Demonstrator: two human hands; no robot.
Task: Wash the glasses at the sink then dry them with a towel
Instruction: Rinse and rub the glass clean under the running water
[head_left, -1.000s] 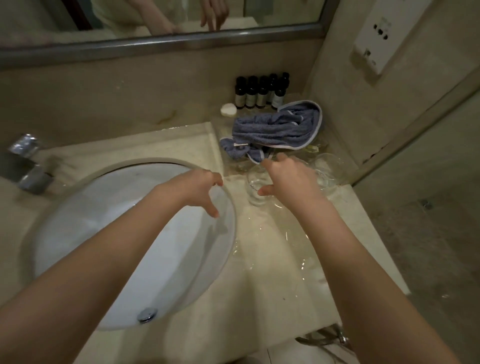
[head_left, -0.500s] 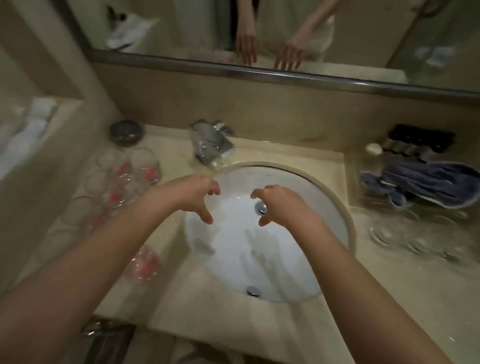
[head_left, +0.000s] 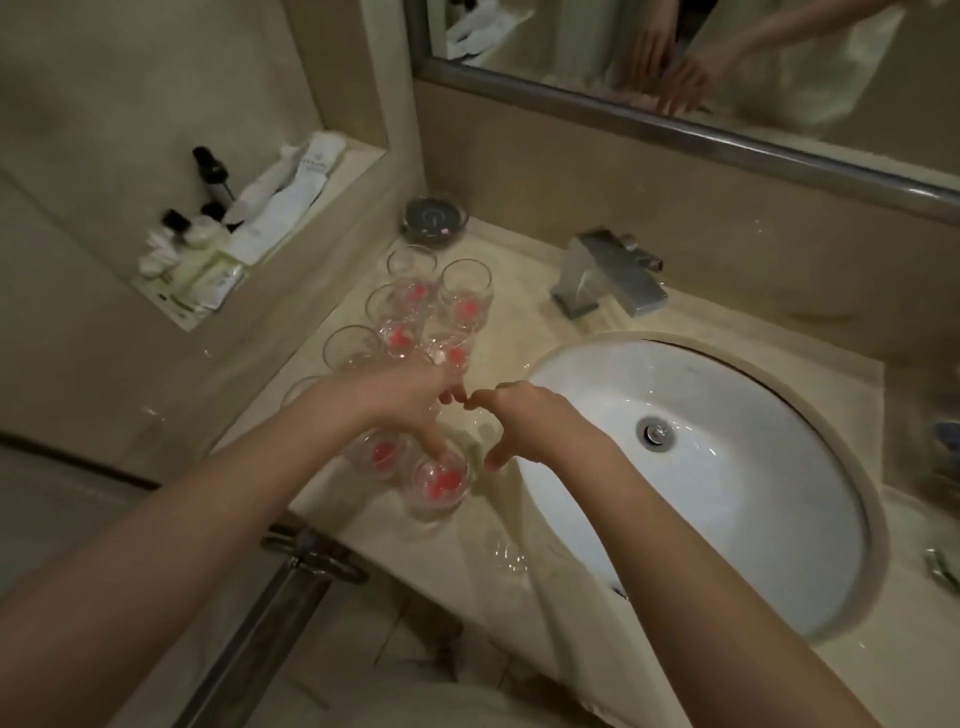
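A cluster of clear glasses (head_left: 415, 312) with red residue in their bottoms stands on the counter (head_left: 519, 332) left of centre in the frame, running from just below a small dark dish (head_left: 434, 220) down toward the counter's front edge. The nearest glass (head_left: 439, 483) sits close to that front edge, with another glass (head_left: 382, 452) touching or just beside it on the left. The left hand (head_left: 402, 397) hangs over these two, its fingers pointing down, and one fingertip reaches the rim of the nearest glass; whether it actually grasps the glass cannot be told. The right hand (head_left: 524, 421) is just to the right, fingers loosely curled downward and holding nothing, its knuckles almost meeting those of the left hand. It hovers over the narrow strip of counter between the glasses and the rim of the white sink (head_left: 727, 519), which fills the right half of the frame. That strip looks wet, with water trailing down toward the front edge at lower centre. The glasses stand tightly packed, hemmed by a beige wall ledge on the left. A square metal faucet (head_left: 608, 278) stands at the back edge of the basin, in upper centre. In the upper left a wall niche (head_left: 249, 223) holds small bottles and white packets. A mirror (head_left: 727, 62) with a metal frame crosses the upper right.
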